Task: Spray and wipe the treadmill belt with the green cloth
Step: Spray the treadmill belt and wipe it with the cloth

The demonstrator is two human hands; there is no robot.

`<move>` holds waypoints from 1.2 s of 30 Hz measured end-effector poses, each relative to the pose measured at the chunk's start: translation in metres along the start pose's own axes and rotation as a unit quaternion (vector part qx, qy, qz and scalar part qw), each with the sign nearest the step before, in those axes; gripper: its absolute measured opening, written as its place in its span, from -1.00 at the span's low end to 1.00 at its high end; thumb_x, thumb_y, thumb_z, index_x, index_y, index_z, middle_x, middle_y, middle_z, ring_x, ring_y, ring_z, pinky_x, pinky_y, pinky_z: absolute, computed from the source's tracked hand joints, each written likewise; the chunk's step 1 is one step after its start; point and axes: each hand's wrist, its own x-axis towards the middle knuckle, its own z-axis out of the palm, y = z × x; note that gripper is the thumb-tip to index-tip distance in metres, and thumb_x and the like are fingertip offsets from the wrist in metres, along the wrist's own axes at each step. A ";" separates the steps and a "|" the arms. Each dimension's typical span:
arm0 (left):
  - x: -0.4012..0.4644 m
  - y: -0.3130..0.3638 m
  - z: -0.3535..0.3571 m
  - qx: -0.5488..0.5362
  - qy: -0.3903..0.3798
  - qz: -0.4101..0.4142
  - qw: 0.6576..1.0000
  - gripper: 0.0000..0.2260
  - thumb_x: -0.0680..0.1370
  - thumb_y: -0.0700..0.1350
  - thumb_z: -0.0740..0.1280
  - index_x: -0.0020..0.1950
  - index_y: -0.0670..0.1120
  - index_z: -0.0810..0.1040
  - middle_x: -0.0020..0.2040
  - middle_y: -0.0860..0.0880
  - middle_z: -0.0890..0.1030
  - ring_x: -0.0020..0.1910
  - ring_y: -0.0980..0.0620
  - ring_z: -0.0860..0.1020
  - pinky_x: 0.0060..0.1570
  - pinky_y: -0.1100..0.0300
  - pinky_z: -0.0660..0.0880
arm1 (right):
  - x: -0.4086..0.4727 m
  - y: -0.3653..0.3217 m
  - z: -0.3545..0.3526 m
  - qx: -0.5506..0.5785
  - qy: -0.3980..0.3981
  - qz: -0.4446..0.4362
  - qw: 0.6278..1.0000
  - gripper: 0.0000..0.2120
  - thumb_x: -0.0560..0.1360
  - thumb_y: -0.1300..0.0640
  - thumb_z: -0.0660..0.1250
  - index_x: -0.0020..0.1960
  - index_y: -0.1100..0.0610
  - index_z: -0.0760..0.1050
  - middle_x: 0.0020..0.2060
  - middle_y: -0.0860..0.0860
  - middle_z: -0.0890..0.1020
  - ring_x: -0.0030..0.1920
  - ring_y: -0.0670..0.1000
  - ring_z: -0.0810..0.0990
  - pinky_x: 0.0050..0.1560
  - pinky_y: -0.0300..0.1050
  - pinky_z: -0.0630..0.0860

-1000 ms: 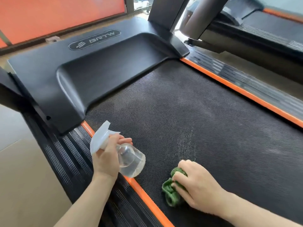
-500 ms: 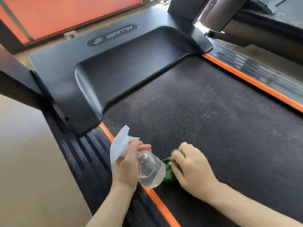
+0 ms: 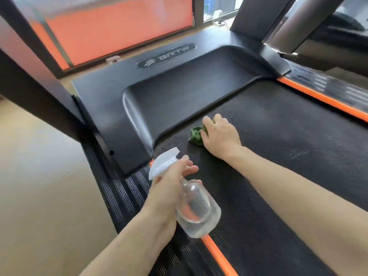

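Note:
The black textured treadmill belt [image 3: 278, 156] fills the right half of the head view. My right hand [image 3: 220, 134] presses a crumpled green cloth [image 3: 196, 135] onto the belt close to the black motor cover [image 3: 159, 100]; most of the cloth is hidden under my fingers. My left hand [image 3: 169, 186] grips the neck of a clear spray bottle [image 3: 196, 211] with a white trigger head, held tilted above the belt's left orange edge strip [image 3: 217, 255]. The bottle holds clear liquid.
Ribbed black side rails [image 3: 123, 196] run along both sides of the belt, each with an orange strip. Dark uprights rise at left [image 3: 29, 86] and at the back right. Beige floor [image 3: 39, 196] lies to the left. A second treadmill [image 3: 338, 46] stands at the far right.
My right hand has slid the green cloth forward along the belt, away from the bottle and up to the motor cover. My left hand keeps the bottle near the left edge. The camera has tilted.

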 end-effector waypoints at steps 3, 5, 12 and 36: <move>0.005 0.012 -0.014 -0.005 -0.001 -0.009 1.000 -0.82 0.59 0.03 0.45 -0.04 -0.07 0.65 -0.09 -0.04 0.75 -0.27 -0.01 0.69 -0.14 0.07 0.60 | -0.084 0.003 -0.023 0.050 -0.002 -0.098 0.994 -0.79 0.59 -0.06 0.16 0.05 0.07 0.38 -0.10 0.05 0.40 -0.16 0.12 0.41 -0.15 0.08 0.45; 0.007 0.016 -0.020 -0.011 0.001 -0.011 1.000 -0.82 0.59 0.02 0.45 -0.05 -0.09 0.64 -0.11 -0.05 0.74 -0.23 -0.05 0.68 -0.11 0.06 0.60 | -0.145 0.006 -0.045 0.066 -0.038 -0.154 0.985 -0.83 0.58 -0.04 0.21 -0.03 0.06 0.42 -0.12 0.01 0.39 -0.18 0.08 0.37 -0.17 0.04 0.42; 0.003 0.003 -0.031 -0.061 0.002 -0.040 0.997 -0.77 0.56 -0.03 0.46 -0.21 -0.10 0.54 -0.18 -0.11 0.62 -0.22 -0.09 0.60 -0.03 0.02 0.56 | -0.205 0.009 -0.069 0.049 -0.064 -0.171 0.982 -0.88 0.57 -0.02 0.26 -0.06 0.01 0.48 -0.11 -0.06 0.40 -0.18 0.03 0.39 -0.17 -0.04 0.44; 0.014 0.026 -0.069 -0.099 0.049 0.035 0.993 -0.86 0.52 -0.03 0.52 -0.11 -0.09 0.70 -0.12 -0.07 0.74 -0.15 -0.08 0.68 0.06 -0.08 0.65 | 0.014 -0.062 0.014 0.000 0.002 0.016 1.000 -0.76 0.61 -0.04 0.18 0.12 0.13 0.39 0.01 0.15 0.45 -0.01 0.23 0.48 -0.02 0.13 0.48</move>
